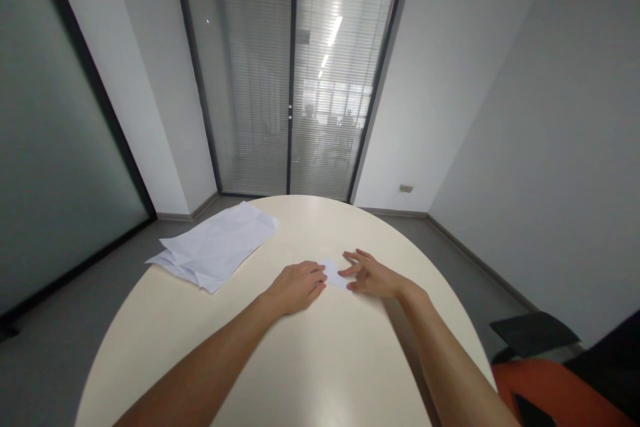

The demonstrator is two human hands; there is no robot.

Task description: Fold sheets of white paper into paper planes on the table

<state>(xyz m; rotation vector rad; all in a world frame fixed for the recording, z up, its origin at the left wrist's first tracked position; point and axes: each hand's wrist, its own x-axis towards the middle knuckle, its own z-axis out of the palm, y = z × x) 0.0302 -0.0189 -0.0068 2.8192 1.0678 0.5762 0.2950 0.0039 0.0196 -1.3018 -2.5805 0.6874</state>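
A small piece of white paper lies flat on the pale round table, between my two hands. My left hand rests palm down at its left edge, the fingertips touching the paper and the fingers lying fairly flat. On the other side, my right hand has its fingers spread, with the thumb and a fingertip at the paper's right edge. Neither hand appears to lift the paper. Part of its left edge is hidden under my left fingers.
Several large white sheets lie in a loose, creased stack at the table's far left, some corners overhanging the edge. An orange chair with a black armrest stands close by on the right. Glass doors with blinds are beyond the table.
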